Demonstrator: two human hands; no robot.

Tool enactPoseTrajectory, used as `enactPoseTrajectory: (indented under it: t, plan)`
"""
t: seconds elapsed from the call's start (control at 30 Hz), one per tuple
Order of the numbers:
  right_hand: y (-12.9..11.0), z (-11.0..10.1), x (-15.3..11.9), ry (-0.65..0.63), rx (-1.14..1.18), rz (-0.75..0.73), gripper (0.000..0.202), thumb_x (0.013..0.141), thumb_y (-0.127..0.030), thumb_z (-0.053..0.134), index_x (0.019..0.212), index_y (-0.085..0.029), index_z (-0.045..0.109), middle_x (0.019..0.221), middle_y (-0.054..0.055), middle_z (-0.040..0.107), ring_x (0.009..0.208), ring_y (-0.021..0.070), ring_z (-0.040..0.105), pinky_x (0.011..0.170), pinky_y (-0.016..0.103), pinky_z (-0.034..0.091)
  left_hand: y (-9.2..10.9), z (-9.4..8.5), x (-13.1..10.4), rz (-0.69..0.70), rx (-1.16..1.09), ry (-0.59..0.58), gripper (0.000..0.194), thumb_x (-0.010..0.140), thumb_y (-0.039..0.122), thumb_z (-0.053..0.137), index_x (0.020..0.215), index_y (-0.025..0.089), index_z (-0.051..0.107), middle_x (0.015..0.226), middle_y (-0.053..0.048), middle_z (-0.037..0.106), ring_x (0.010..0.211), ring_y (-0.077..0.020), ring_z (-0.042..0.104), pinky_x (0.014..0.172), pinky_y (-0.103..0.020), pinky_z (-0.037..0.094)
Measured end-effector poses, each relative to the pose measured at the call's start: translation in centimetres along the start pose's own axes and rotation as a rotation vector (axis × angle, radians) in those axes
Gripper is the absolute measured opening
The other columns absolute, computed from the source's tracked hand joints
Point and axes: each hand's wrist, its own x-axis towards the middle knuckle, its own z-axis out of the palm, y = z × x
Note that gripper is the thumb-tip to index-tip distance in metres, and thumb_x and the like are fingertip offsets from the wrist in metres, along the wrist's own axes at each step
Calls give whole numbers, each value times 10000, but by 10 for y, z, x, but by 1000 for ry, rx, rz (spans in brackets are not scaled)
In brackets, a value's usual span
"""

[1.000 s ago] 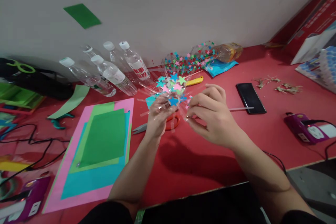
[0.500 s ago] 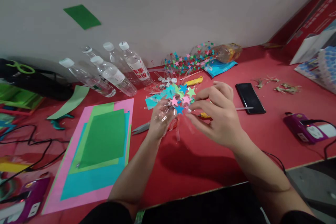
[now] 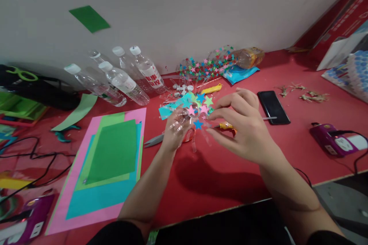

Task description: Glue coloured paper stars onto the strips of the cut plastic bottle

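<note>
My left hand (image 3: pixel 176 128) is closed around a clear plastic piece cut into strips (image 3: pixel 193 143), which spread out past the fingers. Stars in blue, pink and green sit on it; a blue star (image 3: pixel 198 124) is lowest, and a pink star (image 3: pixel 191 110) lies above. Beside the stars, my right hand (image 3: pixel 244 126) has its thumb and fingers apart, with nothing visible between them. Partly behind that hand lies a yellow-tipped tool (image 3: pixel 225 126), much of it hidden. A translucent stick (image 3: pixel 270 118) shows on the hand's far side, over a black phone (image 3: pixel 273 107).
Scissors (image 3: pixel 154 140) lie by my left wrist. Coloured sheets (image 3: pixel 112 153) are stacked at left, with several clear bottles (image 3: pixel 149 71) behind. A yellow cutter (image 3: pixel 212 89), star-covered plastic (image 3: pixel 201 68) and a blue packet (image 3: pixel 240 74) lie at the back. A purple device (image 3: pixel 336 139) is at right.
My right thumb and forefinger have parted and drawn slightly back from the stars. The lowest blue star has shifted slightly down and right. My left hand has hardly moved.
</note>
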Motion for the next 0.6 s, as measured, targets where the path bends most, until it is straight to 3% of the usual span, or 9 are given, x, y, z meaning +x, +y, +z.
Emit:
enactPoseTrajectory:
  t: [0.3,0.47,0.6]
  plan:
    - [3,7,-1,-21,-44,-37,44,868,-226,622,899,-227,653,926,31,617,911,193,489,966,432,361,0,2,1,-35,-54,14,305,637,409,833,805,227,654,864,7,626,695,-98,602,574,-198,522]
    - [2,14,-1,47,-69,-70,95,889,-200,590,827,-235,654,836,7,596,863,176,474,974,416,358,6,7,0,-48,-42,22,317,613,409,837,771,228,631,841,7,645,716,-124,626,567,-210,523]
    - [0,15,-1,114,-116,-66,122,885,-191,589,798,-252,648,807,-10,605,827,170,468,979,413,352,10,11,-1,-114,-77,-2,343,591,411,833,785,237,610,708,31,609,609,-110,589,521,-204,502]
